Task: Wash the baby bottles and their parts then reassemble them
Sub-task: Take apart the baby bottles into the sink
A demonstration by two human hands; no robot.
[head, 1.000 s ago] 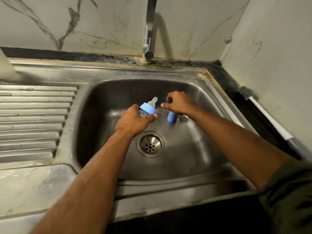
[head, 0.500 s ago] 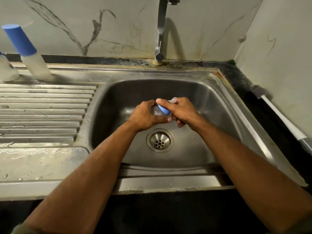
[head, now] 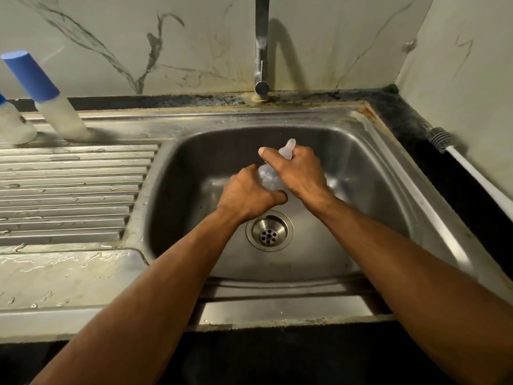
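Observation:
Over the steel sink basin [head: 361, 173] I hold a small clear baby bottle [head: 268, 177] with both hands. My left hand [head: 247, 194] grips its lower body from below. My right hand [head: 298, 169] wraps around its top, covering the collar, and the pale teat [head: 288, 147] sticks out above the fingers. A second bottle with a tall blue cap [head: 41, 93] stands on the drainboard at the far left, with another bottle [head: 11, 123] partly cut off beside it.
The tap [head: 261, 48] rises behind the basin, no water running. The drain [head: 268, 231] lies just below my hands. A ribbed wet drainboard [head: 69, 195] spreads to the left. A white-handled bottle brush [head: 469, 173] lies on the dark counter at the right.
My right hand left the blue cap in the basin, came over to the bottle and closed round its collar. The blue collar is now hidden under my fingers.

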